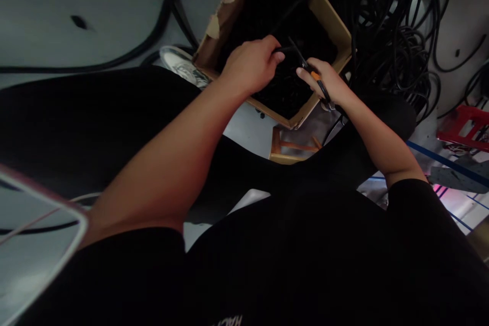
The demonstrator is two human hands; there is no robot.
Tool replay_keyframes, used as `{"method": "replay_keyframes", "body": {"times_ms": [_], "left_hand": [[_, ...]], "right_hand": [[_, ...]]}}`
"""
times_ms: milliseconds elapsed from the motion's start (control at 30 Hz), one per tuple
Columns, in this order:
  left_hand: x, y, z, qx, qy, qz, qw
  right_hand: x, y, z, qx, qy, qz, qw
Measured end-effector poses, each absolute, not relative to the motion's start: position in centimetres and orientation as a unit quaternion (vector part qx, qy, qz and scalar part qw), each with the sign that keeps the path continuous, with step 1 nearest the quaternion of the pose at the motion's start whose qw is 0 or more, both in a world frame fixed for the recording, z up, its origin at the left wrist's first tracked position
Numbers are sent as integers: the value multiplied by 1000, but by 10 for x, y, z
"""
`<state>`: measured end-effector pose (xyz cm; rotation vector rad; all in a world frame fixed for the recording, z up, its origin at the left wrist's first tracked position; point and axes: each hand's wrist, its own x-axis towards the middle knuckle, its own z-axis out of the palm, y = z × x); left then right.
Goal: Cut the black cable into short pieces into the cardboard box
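Pale floor [103, 15] underlies everything; a tangle of black cable [405, 56] lies on it, past the box's right side in view. Open cardboard box [334, 18], one edge torn, stands between the person's legs; its dark contents are too dim to resolve. A black cable [300, 3] slants across the box from the far rim toward the left hand [256, 63]. Red plastic item [464, 125] at far right; wooden frame [275, 143] just below the box in view; shoe [179, 63] beside its left corner. Left hand over the box, fingers closed around a thin black piece [284, 50]; whether this joins the slanting cable, cannot tell. Right hand [324, 80] grips scissors [302, 61] by orange-and-black handles, blades beside the piece's free end; contact uncertain. Smallest: a black scrap [78, 22] on the floor, upper left.
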<state>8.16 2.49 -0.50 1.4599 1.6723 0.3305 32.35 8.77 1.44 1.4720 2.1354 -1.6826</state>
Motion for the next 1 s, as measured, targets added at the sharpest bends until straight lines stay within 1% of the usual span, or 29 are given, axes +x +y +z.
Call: {"method": "replay_keyframes", "body": {"times_ms": [200, 533, 733, 833, 900, 1000], "left_hand": [[74, 25, 1, 578, 653, 119, 475], [80, 27, 1, 612, 634, 89, 464], [76, 27, 5, 571, 659, 129, 472], [75, 30, 5, 542, 670, 157, 482], [77, 31, 5, 540, 674, 145, 482], [85, 31, 9, 561, 674, 87, 473]], "right_hand": [[332, 84, 6, 478, 655, -583, 51], [334, 99, 12, 422, 709, -563, 52], [333, 97, 16, 478, 677, -556, 66], [334, 94, 14, 445, 692, -565, 56], [334, 92, 13, 411, 721, -555, 58], [330, 90, 11, 400, 739, -538, 68]]}}
